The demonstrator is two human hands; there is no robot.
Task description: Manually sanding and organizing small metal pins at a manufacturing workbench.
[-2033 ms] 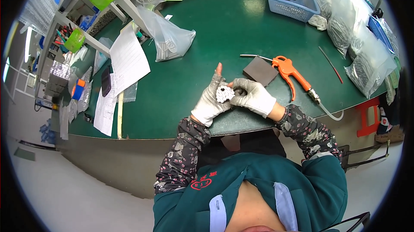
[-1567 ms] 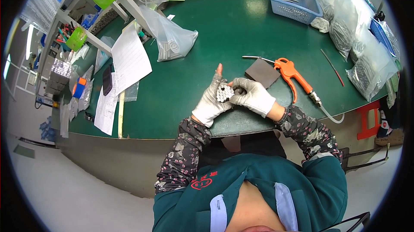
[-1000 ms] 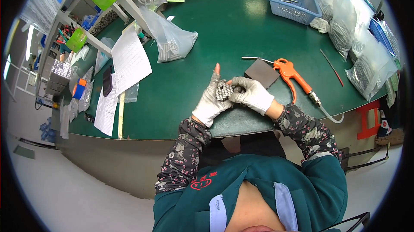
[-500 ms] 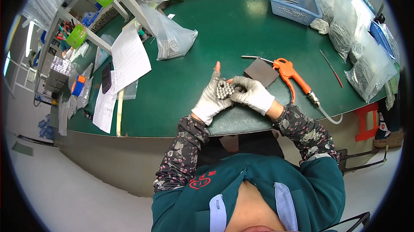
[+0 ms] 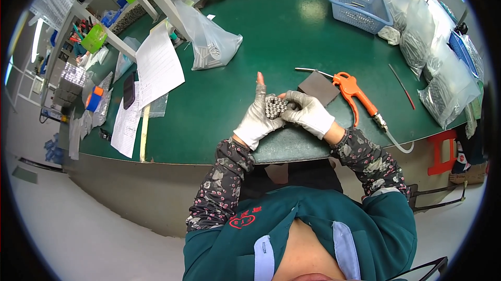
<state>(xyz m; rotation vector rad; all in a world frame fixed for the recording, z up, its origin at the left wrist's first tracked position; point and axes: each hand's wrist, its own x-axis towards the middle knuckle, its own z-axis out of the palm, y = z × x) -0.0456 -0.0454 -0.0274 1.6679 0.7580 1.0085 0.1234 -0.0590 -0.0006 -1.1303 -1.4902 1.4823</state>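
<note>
Both hands wear white gloves and meet over the near edge of the green table (image 5: 250, 46). My left hand (image 5: 257, 119) lies palm up with its index finger stretched out, and a cluster of small shiny metal cylinders (image 5: 275, 107) rests in it. My right hand (image 5: 308, 113) curls around the right side of that cluster, fingertips touching the parts. A dark square pad (image 5: 319, 88) lies just beyond the right hand.
An orange air blow gun (image 5: 354, 92) with a hose lies to the right. A clear bag of parts (image 5: 211, 46), paper sheets (image 5: 156, 67), a blue basket (image 5: 358, 1) and more bags (image 5: 443, 82) stand around the table. A red stool (image 5: 443, 150) is at right.
The cluster of metal parts has turned in my hands, from showing a pale face to showing its shiny round ends. The hands stay in the same place.
</note>
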